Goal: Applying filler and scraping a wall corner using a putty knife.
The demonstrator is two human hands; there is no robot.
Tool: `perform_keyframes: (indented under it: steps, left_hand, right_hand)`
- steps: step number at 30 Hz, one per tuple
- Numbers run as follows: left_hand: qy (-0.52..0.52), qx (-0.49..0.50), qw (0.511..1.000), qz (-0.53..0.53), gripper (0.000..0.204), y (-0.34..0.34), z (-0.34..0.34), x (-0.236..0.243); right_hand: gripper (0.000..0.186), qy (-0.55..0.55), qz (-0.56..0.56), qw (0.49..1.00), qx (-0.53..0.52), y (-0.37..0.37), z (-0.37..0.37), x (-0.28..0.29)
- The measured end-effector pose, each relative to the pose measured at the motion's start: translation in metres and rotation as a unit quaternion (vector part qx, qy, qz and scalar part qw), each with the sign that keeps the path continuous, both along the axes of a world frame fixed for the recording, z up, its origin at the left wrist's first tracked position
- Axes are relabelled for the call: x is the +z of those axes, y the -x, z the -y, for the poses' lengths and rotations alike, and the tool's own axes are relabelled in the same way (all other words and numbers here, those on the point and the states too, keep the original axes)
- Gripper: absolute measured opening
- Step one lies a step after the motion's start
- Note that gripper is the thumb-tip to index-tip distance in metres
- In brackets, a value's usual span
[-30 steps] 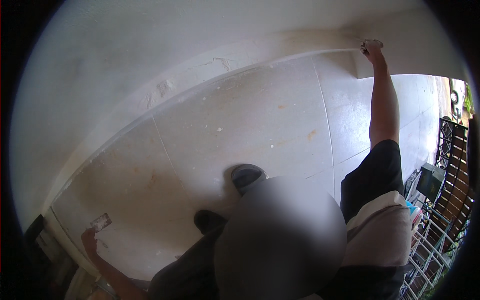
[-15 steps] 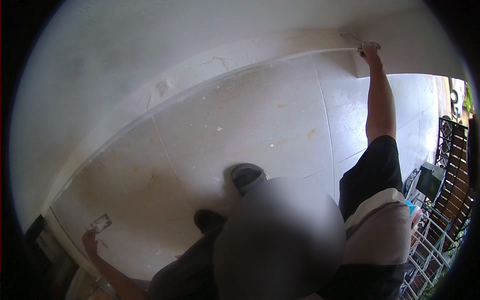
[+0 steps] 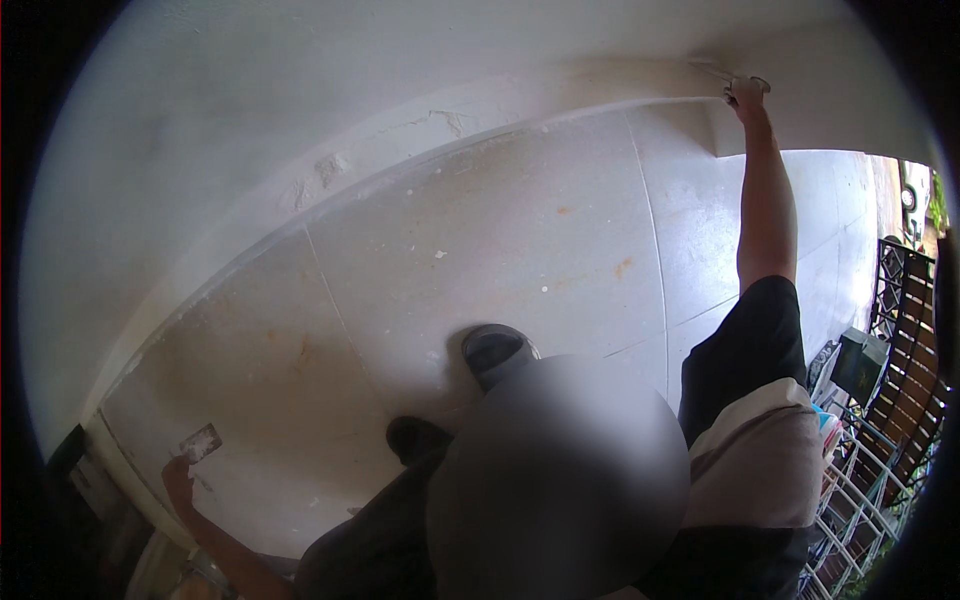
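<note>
the right hand [image 3: 745, 92] is reaching up, fingers closed around a putty knife [image 3: 722, 73] whose blade is touching the white wall [image 3: 400, 80]. the left hand [image 3: 178, 472] is hanging low, pinching a small flat scraper [image 3: 200, 442] above the tiled floor [image 3: 480, 250].

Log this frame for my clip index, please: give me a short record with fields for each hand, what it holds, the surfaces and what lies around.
right hand: right hand raised, arm stretched to the white wall
right hand tool: flat scraper blade against the wall
left hand: left hand low at the lower left, holding a small flat plate smeared with grey-white paste
wall state: chipped patches along its base
floor: pale tiled floor with stains and specks
feet: dark shoes
right edge: metal rack, dark railing
</note>
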State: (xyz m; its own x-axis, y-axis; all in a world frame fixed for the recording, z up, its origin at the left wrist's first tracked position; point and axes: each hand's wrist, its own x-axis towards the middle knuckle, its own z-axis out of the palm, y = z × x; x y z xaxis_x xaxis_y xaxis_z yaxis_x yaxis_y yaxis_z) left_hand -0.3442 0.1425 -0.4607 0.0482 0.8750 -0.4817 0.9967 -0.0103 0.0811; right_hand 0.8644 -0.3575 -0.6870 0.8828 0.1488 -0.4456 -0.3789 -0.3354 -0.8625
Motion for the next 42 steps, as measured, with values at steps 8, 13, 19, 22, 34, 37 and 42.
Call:
perform_keyframes:
  steps: [8, 13, 19, 22, 34, 37, 42]
  left_hand:
    - [-0.03, 0.148, 0.987, 0.047, 0.015, -0.026, 0.033, -0.005]
    - [-0.023, -0.178, 0.984, 0.017, 0.014, 0.026, -0.033, -0.048]
    - [-0.042, 0.106, 0.99, 0.081, 0.017, -0.026, 0.002, -0.045]
    - [-0.011, 0.107, 0.993, 0.053, 0.022, -0.039, 0.004, -0.022]
    - [-0.059, 0.05, 0.996, 0.036, 0.022, -0.029, 0.011, -0.007]
    - [-0.037, 0.137, 0.99, 0.028, 0.025, -0.062, 0.024, -0.011]
    - [-0.019, 0.142, 0.988, 0.059, 0.024, -0.026, 0.033, -0.004]
  right_hand:
    - [0.007, 0.087, 0.006, 0.996, -0.03, 0.03, -0.033, 0.02]
    - [0.007, -0.003, 0.153, 0.987, 0.051, 0.009, 0.044, 0.023]
    - [0.018, -0.025, 0.156, 0.987, 0.038, 0.125, 0.002, 0.08]
    - [0.028, -0.091, 0.148, 0.985, -0.01, 0.179, 0.0, 0.066]
    - [0.021, -0.185, 0.156, 0.969, 0.045, 0.335, -0.071, 0.046]
    - [0.023, -0.198, 0.141, 0.968, 0.067, 0.312, -0.055, 0.046]
    - [0.054, -0.126, 0.086, 0.982, 0.114, 0.247, -0.024, 0.054]
